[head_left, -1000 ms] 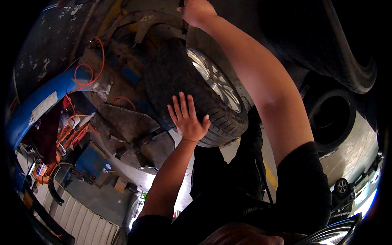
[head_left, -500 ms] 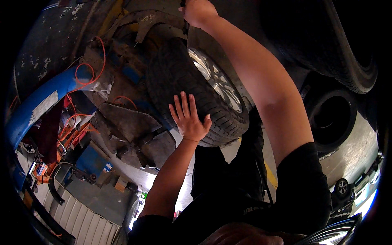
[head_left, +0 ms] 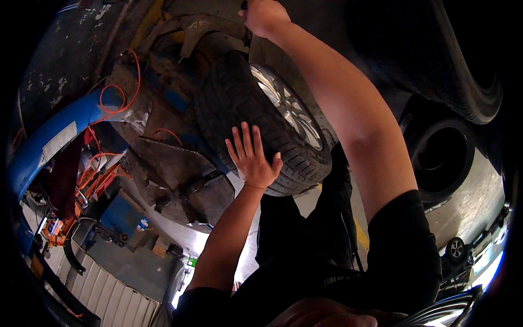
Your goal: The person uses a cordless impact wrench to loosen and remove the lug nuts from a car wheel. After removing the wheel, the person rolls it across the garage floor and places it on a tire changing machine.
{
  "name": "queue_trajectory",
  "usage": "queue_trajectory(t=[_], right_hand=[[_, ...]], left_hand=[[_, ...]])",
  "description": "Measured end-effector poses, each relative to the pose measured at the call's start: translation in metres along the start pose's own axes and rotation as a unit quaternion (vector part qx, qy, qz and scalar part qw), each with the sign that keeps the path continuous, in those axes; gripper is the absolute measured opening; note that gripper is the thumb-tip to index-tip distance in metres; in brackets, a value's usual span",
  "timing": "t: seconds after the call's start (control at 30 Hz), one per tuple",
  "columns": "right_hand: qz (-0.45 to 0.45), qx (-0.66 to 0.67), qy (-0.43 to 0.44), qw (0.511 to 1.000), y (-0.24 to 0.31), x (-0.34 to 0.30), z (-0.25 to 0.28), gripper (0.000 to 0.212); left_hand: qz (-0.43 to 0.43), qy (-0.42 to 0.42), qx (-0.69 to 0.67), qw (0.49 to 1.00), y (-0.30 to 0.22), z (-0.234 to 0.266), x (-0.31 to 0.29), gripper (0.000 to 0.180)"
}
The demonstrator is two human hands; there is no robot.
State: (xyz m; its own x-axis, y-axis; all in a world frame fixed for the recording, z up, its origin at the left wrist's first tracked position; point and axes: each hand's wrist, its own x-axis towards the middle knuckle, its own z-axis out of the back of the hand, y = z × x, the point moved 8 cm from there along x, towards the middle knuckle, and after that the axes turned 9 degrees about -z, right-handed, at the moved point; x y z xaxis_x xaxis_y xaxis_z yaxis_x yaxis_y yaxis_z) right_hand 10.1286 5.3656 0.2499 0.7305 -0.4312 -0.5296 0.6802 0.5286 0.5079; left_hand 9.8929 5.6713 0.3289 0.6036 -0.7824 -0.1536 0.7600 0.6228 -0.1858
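Observation:
A car wheel stands tilted in front of me, its black tyre [head_left: 234, 103] facing left and its silver spoked rim [head_left: 289, 103] facing right. My left hand [head_left: 254, 161] lies flat on the tread with the fingers spread. At the top edge my right hand [head_left: 267, 19] is closed round a dark handle [head_left: 243, 5], of which only a little shows. The handle is by the end of a worn curved metal arm [head_left: 201, 32] that arches past the far side of the tyre. The wheel's lower side is close to my legs.
A blue cylinder [head_left: 60, 131] with a looped orange hose [head_left: 137, 71] is at the left. Below it lie mixed tools and a blue box [head_left: 122, 212]. Loose tyres [head_left: 441, 158] lie at the right, and a larger dark tyre [head_left: 479, 103] rises above them.

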Motion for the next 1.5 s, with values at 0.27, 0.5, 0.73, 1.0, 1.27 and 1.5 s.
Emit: queue_trajectory(t=[0.27,0.5,0.73,1.0,1.27,1.5], right_hand=[[0.002,-0.008,-0.025,1.000,-0.006,0.006,-0.007,0.064],[0.018,0.186,-0.023,0.982,-0.085,-0.109,-0.072,0.065],[-0.089,0.327,0.042,0.940,-0.173,-0.336,-0.154,0.061],[-0.096,0.291,-0.089,0.948,-0.170,-0.367,-0.144,0.054],[-0.104,0.306,-0.113,0.940,-0.168,-0.369,-0.137,0.049],[-0.110,0.305,-0.117,0.939,-0.172,-0.371,-0.142,0.051]], left_hand=[[-0.006,-0.004,-0.002,1.000,-0.001,-0.001,0.001,0.086],[-0.012,-0.011,-0.004,1.000,-0.003,0.001,0.003,0.083],[-0.012,-0.016,0.005,1.000,-0.004,0.005,0.001,0.085],[-0.017,-0.030,0.012,0.999,-0.007,0.004,0.006,0.084],[-0.022,-0.037,0.028,0.999,-0.009,0.005,0.004,0.082],[-0.022,-0.042,0.031,0.998,-0.010,0.004,0.004,0.082]])
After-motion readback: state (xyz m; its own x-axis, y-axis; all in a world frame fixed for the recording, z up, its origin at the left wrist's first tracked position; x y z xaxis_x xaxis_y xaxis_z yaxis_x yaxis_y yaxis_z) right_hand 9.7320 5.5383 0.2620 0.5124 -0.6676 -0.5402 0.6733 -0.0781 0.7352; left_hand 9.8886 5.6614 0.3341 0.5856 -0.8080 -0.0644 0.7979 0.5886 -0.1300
